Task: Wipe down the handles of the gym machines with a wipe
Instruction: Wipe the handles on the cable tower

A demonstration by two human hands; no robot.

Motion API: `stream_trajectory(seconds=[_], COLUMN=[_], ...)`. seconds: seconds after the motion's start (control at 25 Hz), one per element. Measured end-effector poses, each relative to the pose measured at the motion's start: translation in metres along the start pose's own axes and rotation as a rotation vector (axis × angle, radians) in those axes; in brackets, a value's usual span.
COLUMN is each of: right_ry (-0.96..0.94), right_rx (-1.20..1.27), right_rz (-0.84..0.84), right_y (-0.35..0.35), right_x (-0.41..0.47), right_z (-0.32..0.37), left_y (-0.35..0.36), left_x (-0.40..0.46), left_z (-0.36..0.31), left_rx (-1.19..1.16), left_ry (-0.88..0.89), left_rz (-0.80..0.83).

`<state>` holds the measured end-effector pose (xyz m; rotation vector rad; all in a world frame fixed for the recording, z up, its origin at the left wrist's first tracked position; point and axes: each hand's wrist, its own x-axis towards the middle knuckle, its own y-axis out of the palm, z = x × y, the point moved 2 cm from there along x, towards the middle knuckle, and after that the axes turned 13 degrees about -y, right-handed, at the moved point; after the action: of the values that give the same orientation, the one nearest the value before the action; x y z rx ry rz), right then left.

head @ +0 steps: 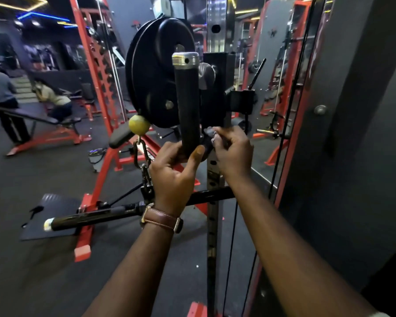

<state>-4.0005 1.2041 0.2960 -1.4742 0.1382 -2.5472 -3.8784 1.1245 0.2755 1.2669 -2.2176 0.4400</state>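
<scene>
An upright black handle (187, 99) with a silver end cap stands in front of the black weight plates (153, 74) of a cable machine. My left hand (173, 172) grips the bottom end of this handle, thumb pressed against its right side. My right hand (232, 152) is just right of the handle's base and pinches a small crumpled grey wipe (209, 132) between its fingertips. The wipe sits beside the handle's lower right edge; I cannot tell whether it touches it. A long black bar handle (94, 219) hangs low on a chain at the left.
A yellow ball stopper (139, 124) and chain (144, 165) hang left of my hands. The machine's steel upright (213, 225) runs down the middle, with a mirror (277, 88) and grey wall on the right. Red racks, a bench (44, 120) and two people are at the far left.
</scene>
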Motion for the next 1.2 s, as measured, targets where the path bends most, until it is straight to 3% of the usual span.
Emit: stream_trajectory(seconds=[0.24, 0.44, 0.72, 0.96, 1.12, 1.2], right_ry=[-0.057, 0.024, 0.153, 0.031, 0.21, 0.21], right_rx=[0.211, 0.076, 0.425, -0.015, 0.027, 0.131], right_rz=[0.124, 0.053, -0.056, -0.067, -0.09, -0.099], right_y=[-0.009, 0.002, -0.008, 0.007, 0.015, 0.013], right_x=[-0.032, -0.003, -0.042, -0.02, -0.007, -0.034], right_z=[0.018, 0.003, 0.044, 0.008, 0.002, 0.022], left_y=[-0.002, -0.002, 0.002, 0.003, -0.001, -0.002], left_x=[0.001, 0.001, -0.005, -0.006, 0.001, 0.002], left_z=[-0.01, -0.007, 0.001, -0.002, -0.001, -0.002], left_rx=[0.002, -0.03, -0.482, -0.532, -0.573, -0.55], left_ry=[0.0, -0.042, -0.349, -0.495, -0.531, -0.502], left_rz=[-0.016, -0.004, 0.202, 0.295, 0.346, 0.375])
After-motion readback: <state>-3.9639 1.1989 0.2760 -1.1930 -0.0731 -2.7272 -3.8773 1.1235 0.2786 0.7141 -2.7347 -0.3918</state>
